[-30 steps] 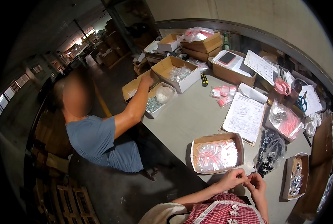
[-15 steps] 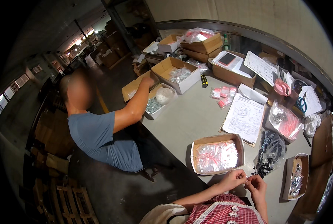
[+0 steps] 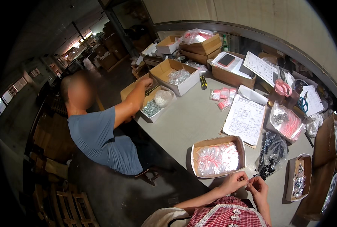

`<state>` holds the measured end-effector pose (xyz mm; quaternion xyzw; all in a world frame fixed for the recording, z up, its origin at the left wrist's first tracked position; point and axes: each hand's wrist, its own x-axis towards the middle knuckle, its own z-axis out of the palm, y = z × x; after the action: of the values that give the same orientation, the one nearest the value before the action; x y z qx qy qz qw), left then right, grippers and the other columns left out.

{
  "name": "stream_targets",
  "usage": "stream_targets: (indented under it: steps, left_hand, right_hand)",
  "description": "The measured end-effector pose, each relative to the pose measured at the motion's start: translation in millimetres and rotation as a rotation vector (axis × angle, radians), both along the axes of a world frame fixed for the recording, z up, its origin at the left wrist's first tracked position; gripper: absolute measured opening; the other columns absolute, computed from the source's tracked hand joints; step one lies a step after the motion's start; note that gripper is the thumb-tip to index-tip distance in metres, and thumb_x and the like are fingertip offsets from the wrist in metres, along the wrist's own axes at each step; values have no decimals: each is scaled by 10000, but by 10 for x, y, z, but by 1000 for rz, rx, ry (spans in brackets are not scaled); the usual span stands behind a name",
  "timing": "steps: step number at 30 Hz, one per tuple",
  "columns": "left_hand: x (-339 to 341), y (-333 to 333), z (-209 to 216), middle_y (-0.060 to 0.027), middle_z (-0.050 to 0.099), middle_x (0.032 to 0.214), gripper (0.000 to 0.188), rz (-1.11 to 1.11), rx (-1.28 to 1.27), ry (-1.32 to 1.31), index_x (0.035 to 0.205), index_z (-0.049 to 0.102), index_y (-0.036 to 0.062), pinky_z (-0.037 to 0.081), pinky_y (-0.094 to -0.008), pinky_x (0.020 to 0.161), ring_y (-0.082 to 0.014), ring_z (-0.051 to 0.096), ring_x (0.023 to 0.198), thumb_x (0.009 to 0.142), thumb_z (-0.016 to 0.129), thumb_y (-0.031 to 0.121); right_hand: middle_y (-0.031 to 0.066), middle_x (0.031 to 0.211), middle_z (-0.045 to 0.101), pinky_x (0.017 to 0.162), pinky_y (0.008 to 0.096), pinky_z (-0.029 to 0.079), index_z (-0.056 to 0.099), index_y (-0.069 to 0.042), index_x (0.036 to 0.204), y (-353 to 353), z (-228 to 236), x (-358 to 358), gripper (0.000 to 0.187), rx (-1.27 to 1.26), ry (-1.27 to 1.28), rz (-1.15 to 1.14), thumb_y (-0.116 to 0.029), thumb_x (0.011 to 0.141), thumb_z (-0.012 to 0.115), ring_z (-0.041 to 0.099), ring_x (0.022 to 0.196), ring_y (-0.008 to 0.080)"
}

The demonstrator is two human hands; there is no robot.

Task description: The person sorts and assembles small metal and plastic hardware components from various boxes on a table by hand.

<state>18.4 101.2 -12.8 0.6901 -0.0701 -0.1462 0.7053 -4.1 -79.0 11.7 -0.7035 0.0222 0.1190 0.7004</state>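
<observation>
At the table's near edge my left hand point(image 3: 234, 183) and my right hand point(image 3: 257, 188) meet, each with thumb and fingers pinched together. Whatever sits between the fingertips is too small to make out. Just beyond my left hand stands an open white cardboard box point(image 3: 194, 163), filled with small clear plastic bags point(image 3: 218, 157) that have red strips and hold little parts. A clear bag of small black parts point(image 3: 271, 157) lies past my right hand, some of them spilling from its mouth. Farther right is a narrow box point(image 3: 292, 178) of shiny metal pieces.
To the left a seated person point(image 3: 100, 136) reaches into boxes at the table's far side, beside a box of screws point(image 3: 152, 108). A handwritten sheet point(image 3: 245, 118), a yellow-black cutter point(image 3: 203, 82), a phone point(image 3: 226, 59), blue scissors point(image 3: 303, 103) and a pink-lidded bottle point(image 3: 282, 89) lie around.
The view has shifted slightly. The other person's hand has risen a little at the far boxes. My two hands keep their pinched pose.
</observation>
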Motion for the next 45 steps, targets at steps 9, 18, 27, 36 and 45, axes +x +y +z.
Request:
stream_targets:
  steps: [9, 18, 27, 36, 45]
  left_hand:
    - [-44, 58, 40, 30, 637, 764, 131, -26, -161, 53, 947, 660, 26, 395, -197, 542, -16, 513, 625, 921, 652, 154]
    - [-63, 14, 81, 18, 667, 858, 114, -27, -129, -2, 961, 661, 44, 451, -188, 627, -27, 563, 721, 955, 635, 155]
    - [-106, -34, 157, -56, 731, 892, 94, 99, -185, 65, 954, 687, 11, 495, -210, 649, -68, 643, 756, 935, 647, 94]
    - [-146, 4, 271, -35, 686, 855, 46, 46, 49, -52, 920, 656, -16, 493, -216, 703, -78, 622, 762, 899, 657, 25]
    - [-151, 13, 308, -12, 641, 714, 168, -50, 152, -78, 863, 647, -2, 429, -220, 576, -34, 539, 645, 918, 673, 155]
  right_hand:
    - [46, 823, 657, 681, 243, 533, 584, 18, 949, 16, -18, 5, 104, 7, -7, 7, 35, 866, 644, 651, 735, 110]
    - [35, 820, 638, 693, 248, 523, 613, 4, 925, 19, 53, -27, 137, 31, 19, -2, -83, 900, 717, 623, 745, 105]
    - [86, 900, 663, 757, 288, 531, 649, -12, 1047, 24, 260, -5, 214, -221, -197, 97, -153, 896, 706, 651, 833, 141]
    - [82, 826, 690, 696, 298, 536, 657, -3, 1009, 1, 283, -52, 183, -111, 9, 84, -154, 906, 674, 666, 732, 156]
    - [98, 752, 646, 625, 326, 486, 640, -16, 917, -91, 229, -57, 214, -286, -93, 179, -229, 905, 648, 613, 664, 170]
